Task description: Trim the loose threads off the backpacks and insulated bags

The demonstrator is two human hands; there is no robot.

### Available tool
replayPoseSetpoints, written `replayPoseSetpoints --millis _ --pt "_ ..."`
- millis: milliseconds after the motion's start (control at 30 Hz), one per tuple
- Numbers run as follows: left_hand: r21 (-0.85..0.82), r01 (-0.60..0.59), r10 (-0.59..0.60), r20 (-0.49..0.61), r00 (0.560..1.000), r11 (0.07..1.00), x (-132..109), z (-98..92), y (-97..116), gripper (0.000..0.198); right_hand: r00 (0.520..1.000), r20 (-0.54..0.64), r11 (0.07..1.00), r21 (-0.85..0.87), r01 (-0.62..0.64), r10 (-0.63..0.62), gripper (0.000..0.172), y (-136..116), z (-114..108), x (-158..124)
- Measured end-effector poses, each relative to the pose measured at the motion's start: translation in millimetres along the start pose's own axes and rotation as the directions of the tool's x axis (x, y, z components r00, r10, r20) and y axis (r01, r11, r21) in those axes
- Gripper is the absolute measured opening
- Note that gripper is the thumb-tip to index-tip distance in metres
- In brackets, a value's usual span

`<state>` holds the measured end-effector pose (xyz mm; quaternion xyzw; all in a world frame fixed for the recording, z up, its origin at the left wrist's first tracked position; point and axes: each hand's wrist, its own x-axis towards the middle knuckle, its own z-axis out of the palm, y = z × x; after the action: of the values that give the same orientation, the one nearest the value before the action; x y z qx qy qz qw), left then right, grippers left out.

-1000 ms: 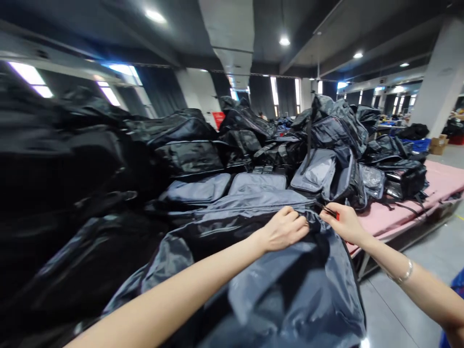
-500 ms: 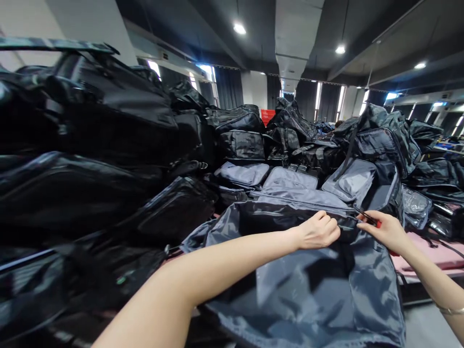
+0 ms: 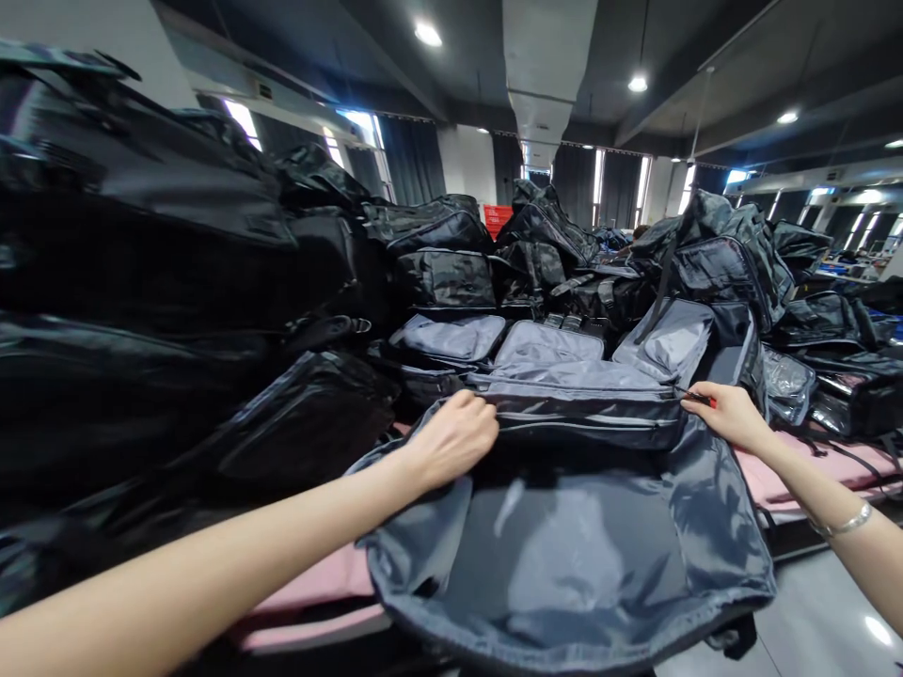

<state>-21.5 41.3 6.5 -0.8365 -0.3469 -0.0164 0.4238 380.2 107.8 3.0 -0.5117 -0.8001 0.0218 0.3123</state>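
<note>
A dark bag (image 3: 578, 550) with a shiny grey lining lies wide open in front of me. Along its far side runs a zipper (image 3: 593, 420) on a dark inner panel. My left hand (image 3: 462, 432) is closed at the left end of this panel, fingers curled over the bag's edge; what lies under the fingertips is hidden. At the panel's right end, my right hand (image 3: 730, 414) pinches a small tool with dark pointed tips (image 3: 688, 395) and a bit of red, resembling thread snips. Most of that tool is covered by the fingers.
Dark bags (image 3: 176, 216) are piled high on the left. More camouflage bags (image 3: 726, 244) stand behind, with grey-lined open flaps (image 3: 550, 346) nearer. Pink material (image 3: 811, 465) lies under and beside the bag. A red crate (image 3: 498, 221) shows at the back.
My left hand has moved left along the bag's far edge, uncovering the zipper. My right hand stays at the right end with the tool. The view has shifted somewhat right.
</note>
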Motion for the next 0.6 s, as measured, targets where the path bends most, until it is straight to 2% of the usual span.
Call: replayPoseSetpoints --millis 100,167,233,333,400,467,533,600 --pt "-0.103 -0.043 0.044 0.011 0.999 0.994 -20 -7.7 -13 0.026 0.999 0.045 1.000 0.002 0.023 -0.023 0.023 0 -3 1" --pt "-0.209 -0.036 0.033 -0.017 0.999 0.977 -23 -15.9 -15 0.026 0.998 0.059 0.999 -0.017 0.034 -0.033 0.022 -3 -4 1" --pt "-0.293 0.019 -0.043 -0.074 0.996 0.956 -18 -22.8 -12 0.022 0.997 0.026 0.996 -0.041 0.074 -0.073 0.019 -10 -5 1" --pt "-0.445 0.150 -0.228 -0.127 0.965 0.883 3 -25.3 -4 0.020 0.973 -0.042 0.973 -0.041 0.226 -0.227 0.015 -37 -4 0" --pt "-0.576 0.203 -0.300 -0.078 0.951 0.792 20 -22.7 0 0.021 0.938 -0.018 0.938 -0.006 0.345 -0.345 0.015 -63 0 0" --pt "-0.683 0.239 -0.313 0.016 0.950 0.690 34 -20.0 1 0.020 0.903 0.059 0.904 0.025 0.426 -0.427 0.017 -88 8 3" --pt "-0.733 0.310 -0.317 0.135 0.939 0.605 44 -18.9 -1 0.020 0.893 0.129 0.901 0.019 0.433 -0.432 0.015 -107 18 10" --pt "-0.748 0.402 -0.321 0.263 0.910 0.527 49 -19.0 -4 0.021 0.913 0.199 0.934 0.047 0.353 -0.355 0.012 -117 28 22"
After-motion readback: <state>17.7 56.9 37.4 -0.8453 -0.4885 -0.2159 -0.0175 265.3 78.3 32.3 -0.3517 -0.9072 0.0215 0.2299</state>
